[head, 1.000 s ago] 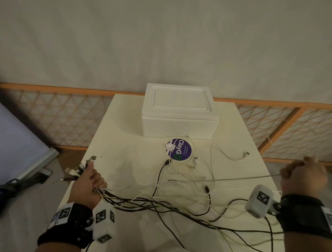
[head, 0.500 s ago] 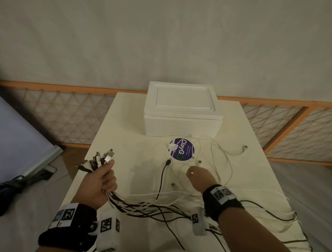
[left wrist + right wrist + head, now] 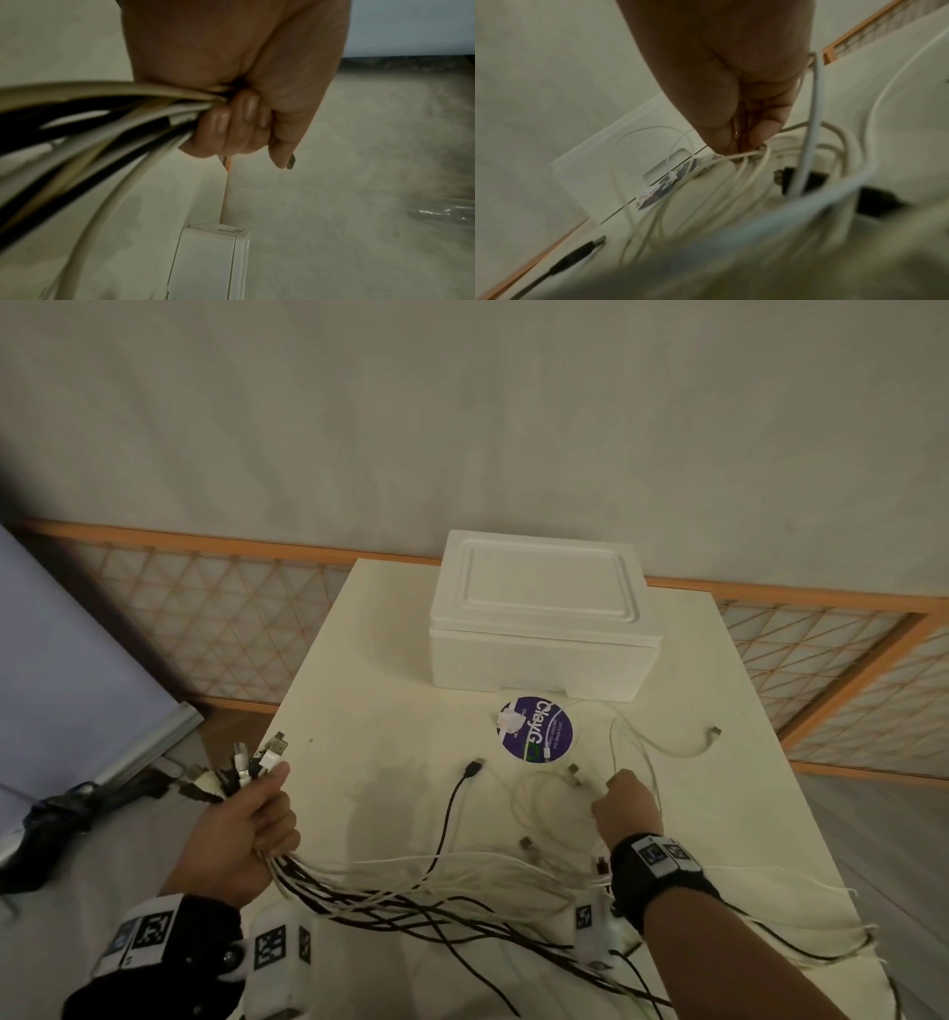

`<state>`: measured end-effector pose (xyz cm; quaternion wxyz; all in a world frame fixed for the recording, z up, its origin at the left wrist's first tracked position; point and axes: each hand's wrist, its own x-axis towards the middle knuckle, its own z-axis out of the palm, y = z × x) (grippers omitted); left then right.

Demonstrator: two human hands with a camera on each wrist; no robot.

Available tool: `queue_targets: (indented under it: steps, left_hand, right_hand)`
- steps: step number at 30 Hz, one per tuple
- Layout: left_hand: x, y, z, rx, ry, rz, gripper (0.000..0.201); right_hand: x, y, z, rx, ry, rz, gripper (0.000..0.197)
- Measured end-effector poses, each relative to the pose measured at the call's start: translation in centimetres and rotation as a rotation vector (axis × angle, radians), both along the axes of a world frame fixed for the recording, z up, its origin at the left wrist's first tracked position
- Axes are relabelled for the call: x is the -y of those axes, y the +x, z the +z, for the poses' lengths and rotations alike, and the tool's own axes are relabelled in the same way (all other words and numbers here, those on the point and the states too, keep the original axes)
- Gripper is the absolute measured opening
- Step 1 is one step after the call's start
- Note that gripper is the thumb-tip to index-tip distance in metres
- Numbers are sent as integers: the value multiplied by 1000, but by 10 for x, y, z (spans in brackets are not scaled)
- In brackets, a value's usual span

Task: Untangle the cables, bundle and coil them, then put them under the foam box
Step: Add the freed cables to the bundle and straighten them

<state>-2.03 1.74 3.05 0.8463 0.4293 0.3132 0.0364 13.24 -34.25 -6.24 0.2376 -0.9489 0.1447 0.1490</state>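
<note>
The left hand [image 3: 241, 834] is fisted around a bundle of black and white cables [image 3: 411, 891], their plugs fanning out above its thumb and the strands trailing rightward across the surface [image 3: 369, 711]. The right hand [image 3: 624, 806] pinches a thin white cable [image 3: 744, 156] among the loose loops. Beyond both hands sits the foam box [image 3: 539, 618], a purple round label [image 3: 536, 729] just before it.
</note>
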Motion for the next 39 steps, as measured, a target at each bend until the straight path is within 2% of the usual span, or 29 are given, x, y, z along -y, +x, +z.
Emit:
queue_targets:
  steps: [3,6,8,10,13,18,19,21,23,24,26,28,30,33,36,37,39]
  left_hand:
    - [1,0,1,6,12,3,31]
    - [12,7,5,33,50,-38,33]
    - [25,18,12,70,75,-75,36]
    - [42,32,23,113,72,-91,39]
    - [73,48,39,205,80,-125,34]
    - [120,54,49,319,163,-310,23]
    - [124,53,47,322,200,-309,19]
    - [124,51,43,283,250,-246,26]
    - [112,52,41,223,199,-130,34]
    - [101,52,38,190,131,-65,34]
    - [75,52,34,171,-46,75,27]
    - [46,47,24,203,-187,205,32]
    - [17,38,12,162,-233,288,39]
    - [-22,24,-3,53,-162,363,39]
    - [-38,15,-9,7,-54,326,25]
    - [-37,14,-11,13,-35,315,24]
    - [-29,16,-10,55,-10,315,35]
  right_hand:
    - [1,4,12,61,172,-19,33]
    - [-7,11,55,335,296,90,16]
    - [-19,11,93,466,476,128,12]
    - [-33,3,126,507,709,144,12]
    - [-60,-25,155,451,849,268,9]
    - [-102,-70,155,409,739,628,2]
    - [-106,-74,152,421,711,679,4]
    - [-107,-77,148,456,586,759,12]
    - [-97,-69,145,442,306,815,25]
    - [-87,-63,142,413,211,796,26]
    - [-59,-50,140,385,141,692,23]
    - [-21,-37,137,396,89,522,18]
    - [24,-27,135,397,64,329,15]
    - [84,-19,137,427,1,87,16]
    - [120,-19,142,499,-40,-100,18]
    - [126,-19,141,484,-71,-109,18]
    - [123,-19,137,365,-139,-45,19]
